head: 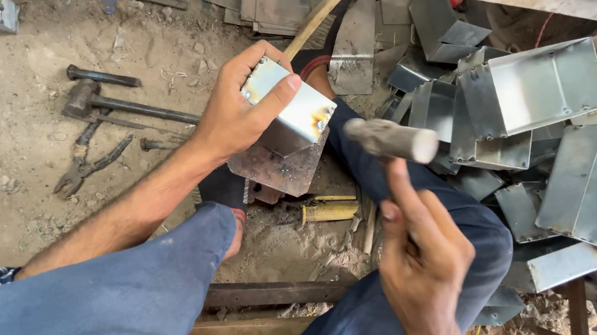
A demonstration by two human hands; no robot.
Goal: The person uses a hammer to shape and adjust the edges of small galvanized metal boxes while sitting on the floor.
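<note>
The left hand (234, 115) has its fingers clamped around a small sheet-metal box (291, 107), which rests on a rusty steel plate (280, 168) above the dirt floor (8, 146). The right hand (422, 250) grips a wooden-handled hammer (392, 139), just beside the box.

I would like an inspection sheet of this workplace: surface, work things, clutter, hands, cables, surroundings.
Surface: sandy ground; a rusty plate serves as the work block.
Work things: folded metal box resting on the plate; wooden tool handle, its head not visible.
Clutter: hammer, pliers and a punch on the sand; yellow-handled tool near the foot.
Hands: left hand in a grip on the box; right hand closed on the handle.
Cables: nothing seen.
Surroundings: pile of metal boxes at right; metal bar below.
</note>
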